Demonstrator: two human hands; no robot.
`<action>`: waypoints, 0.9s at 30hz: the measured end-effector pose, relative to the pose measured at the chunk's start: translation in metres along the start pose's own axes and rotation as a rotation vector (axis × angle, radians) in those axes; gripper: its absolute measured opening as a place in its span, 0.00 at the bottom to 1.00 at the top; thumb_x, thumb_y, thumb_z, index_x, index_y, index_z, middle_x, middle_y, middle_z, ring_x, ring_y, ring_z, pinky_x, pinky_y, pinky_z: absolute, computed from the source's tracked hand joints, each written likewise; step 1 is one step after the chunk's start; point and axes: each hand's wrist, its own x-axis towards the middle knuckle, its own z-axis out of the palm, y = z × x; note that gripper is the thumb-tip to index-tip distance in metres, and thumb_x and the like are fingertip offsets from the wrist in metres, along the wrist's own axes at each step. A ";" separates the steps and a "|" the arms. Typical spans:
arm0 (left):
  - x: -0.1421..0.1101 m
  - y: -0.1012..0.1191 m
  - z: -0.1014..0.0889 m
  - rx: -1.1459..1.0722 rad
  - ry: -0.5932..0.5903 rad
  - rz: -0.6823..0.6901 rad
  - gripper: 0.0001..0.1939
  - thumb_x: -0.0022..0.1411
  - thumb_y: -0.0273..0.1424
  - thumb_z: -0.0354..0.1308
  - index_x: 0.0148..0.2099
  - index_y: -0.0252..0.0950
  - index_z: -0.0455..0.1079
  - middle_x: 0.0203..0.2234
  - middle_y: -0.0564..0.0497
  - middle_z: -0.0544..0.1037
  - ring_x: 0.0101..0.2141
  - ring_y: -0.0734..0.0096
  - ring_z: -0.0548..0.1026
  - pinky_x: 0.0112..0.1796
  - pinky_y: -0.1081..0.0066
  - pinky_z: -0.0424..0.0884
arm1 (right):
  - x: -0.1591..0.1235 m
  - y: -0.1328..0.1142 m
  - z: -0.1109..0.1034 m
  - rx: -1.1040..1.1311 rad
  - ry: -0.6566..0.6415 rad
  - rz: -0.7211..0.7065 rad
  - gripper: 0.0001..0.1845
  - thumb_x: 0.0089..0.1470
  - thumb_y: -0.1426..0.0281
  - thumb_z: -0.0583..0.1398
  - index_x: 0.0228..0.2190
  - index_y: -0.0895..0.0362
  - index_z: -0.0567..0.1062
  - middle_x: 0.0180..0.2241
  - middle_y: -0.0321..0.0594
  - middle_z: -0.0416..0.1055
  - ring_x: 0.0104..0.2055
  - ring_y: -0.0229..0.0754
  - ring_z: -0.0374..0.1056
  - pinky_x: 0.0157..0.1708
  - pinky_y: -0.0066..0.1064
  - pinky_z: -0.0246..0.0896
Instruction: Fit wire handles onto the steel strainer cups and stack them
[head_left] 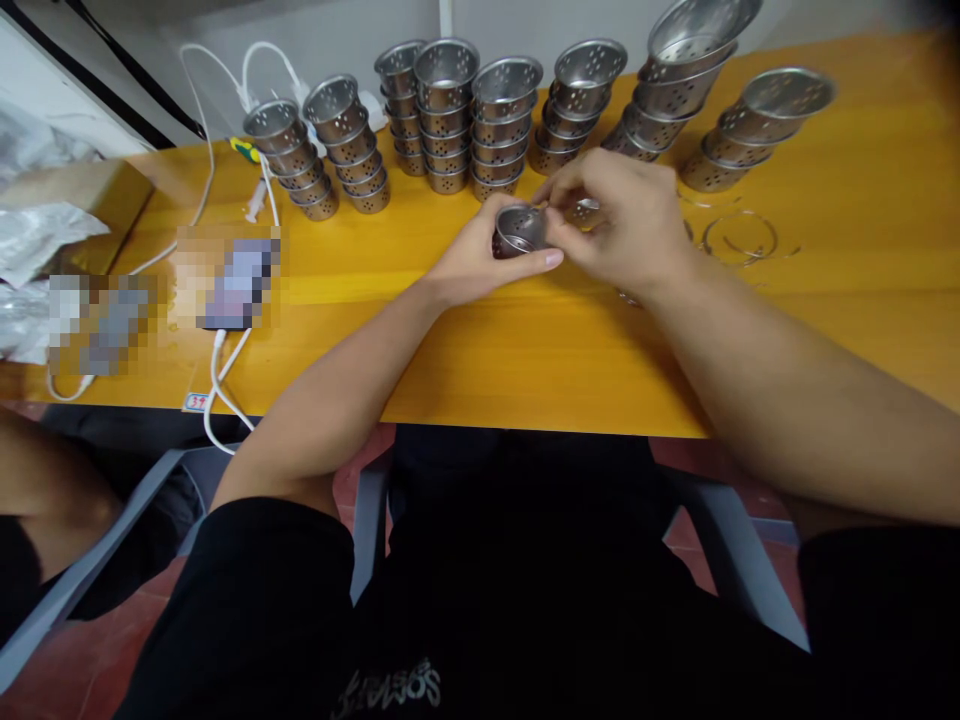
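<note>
A small metal cup with holes punched in it (519, 232) is tilted with its mouth toward me. My left hand (474, 252) is wrapped round the cup, its thumb along the near side. At the cup's right rim, the thumb and fingers of my right hand (622, 215) are pinched together; what lies between them is too small to make out. Right of that hand, thin wire rings (741, 238) lie on the yellow table (450, 370). Part of a small metal piece shows beneath my right hand, mostly hidden.
Several stacks of perforated metal cups (499, 130) stand along the table's back, some leaning. To the left are a phone (240, 285) on a white cable, a blurred device (116, 325), a cardboard box (97, 210) and plastic bags (41, 240). Another person's arm (52, 490) is at far left.
</note>
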 end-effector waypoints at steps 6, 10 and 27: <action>0.002 -0.012 -0.004 0.021 0.003 0.034 0.53 0.72 0.75 0.78 0.76 0.42 0.68 0.64 0.43 0.82 0.68 0.42 0.87 0.75 0.39 0.79 | -0.004 0.012 -0.004 0.030 0.125 -0.139 0.07 0.84 0.61 0.65 0.52 0.43 0.86 0.54 0.47 0.93 0.56 0.59 0.91 0.63 0.52 0.85; 0.001 -0.011 -0.004 0.000 -0.021 0.060 0.52 0.71 0.75 0.79 0.74 0.43 0.69 0.62 0.44 0.82 0.65 0.44 0.88 0.72 0.42 0.82 | -0.004 0.006 -0.005 0.086 0.100 -0.121 0.10 0.83 0.60 0.66 0.59 0.44 0.84 0.56 0.49 0.93 0.57 0.58 0.91 0.62 0.51 0.85; 0.010 0.000 -0.042 0.125 0.393 -0.107 0.47 0.69 0.82 0.72 0.70 0.54 0.74 0.68 0.44 0.88 0.69 0.44 0.86 0.74 0.41 0.82 | 0.002 0.018 -0.033 -0.109 0.106 0.207 0.26 0.84 0.65 0.53 0.64 0.53 0.88 0.61 0.65 0.87 0.65 0.67 0.82 0.71 0.55 0.76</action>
